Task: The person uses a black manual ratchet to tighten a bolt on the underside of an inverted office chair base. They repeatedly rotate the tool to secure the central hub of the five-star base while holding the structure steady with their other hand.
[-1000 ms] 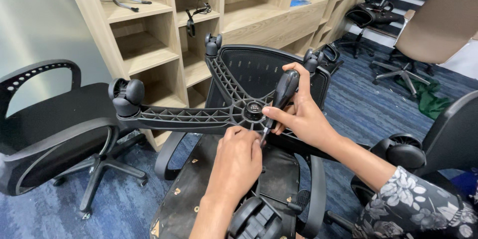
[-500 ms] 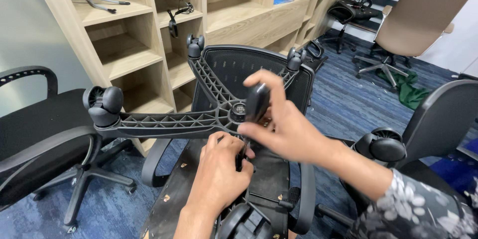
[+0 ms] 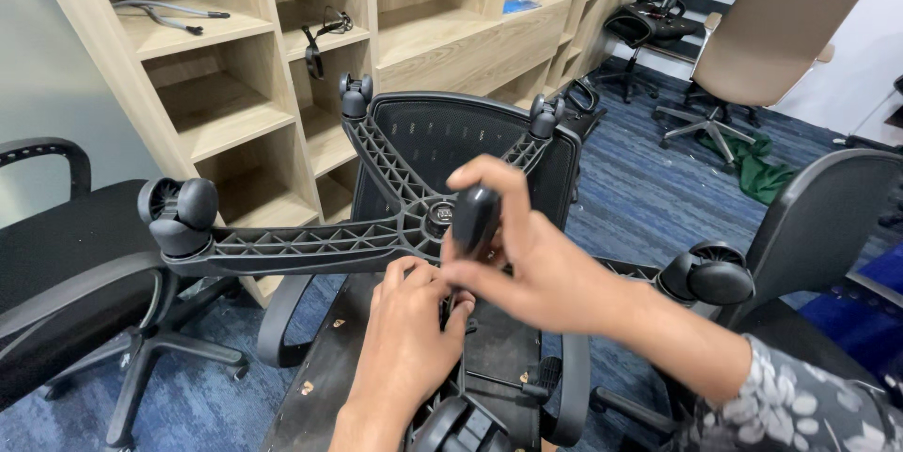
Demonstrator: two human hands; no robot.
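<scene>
Right hand (image 3: 536, 264) shifted, gripping tool handle (image 3: 473, 217), chair base (image 3: 376, 226)

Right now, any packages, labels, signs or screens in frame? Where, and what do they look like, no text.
Round label: at the hub of the black star-shaped chair base, just left of the right hand; small dark disc with pale print.
No packages, signs or screens visible elsewhere; the wooden shelves show none.

Your left hand (image 3: 404, 348): bare, no glove, no ring or watch visible; forearm bare to frame edge. Your right hand (image 3: 527, 264): bare too, wrist and forearm uncovered. Sleeve (image 3: 800, 410) starts well back from grip: dark fabric, white and grey floral print, loose cuff.
</scene>
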